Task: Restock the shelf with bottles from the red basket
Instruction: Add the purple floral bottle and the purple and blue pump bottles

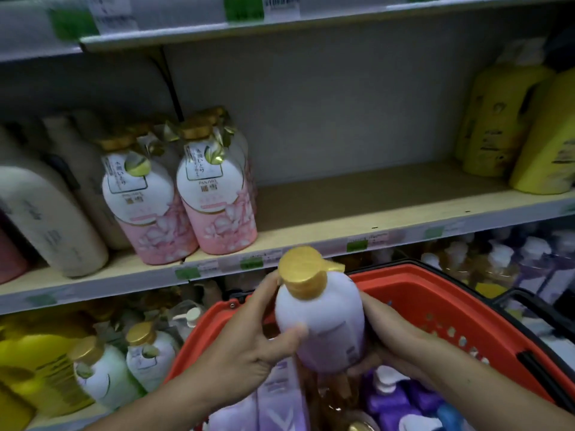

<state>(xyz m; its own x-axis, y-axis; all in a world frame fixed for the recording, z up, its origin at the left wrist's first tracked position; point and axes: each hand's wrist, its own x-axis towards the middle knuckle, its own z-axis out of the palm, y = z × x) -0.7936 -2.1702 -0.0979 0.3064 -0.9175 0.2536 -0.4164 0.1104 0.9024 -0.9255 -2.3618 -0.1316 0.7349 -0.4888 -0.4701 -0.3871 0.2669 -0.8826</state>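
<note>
Left hand (249, 340) and right hand (389, 331) both grip one lilac bottle (323, 325), gold flip cap, upright above the red basket (435, 306). Shelf (357, 200): wide bare stretch between pink bottles (199, 197) at left and yellow bottles (510, 126) at right. Left thumb lies across the bottle's near side; right fingers wrap behind.

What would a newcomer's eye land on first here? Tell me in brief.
First the lavender bottle with a gold cap, held in both hands, left hand and right hand, above the red basket. Next, the bare stretch of shelf between the pink bottles and the yellow bottles.
</note>
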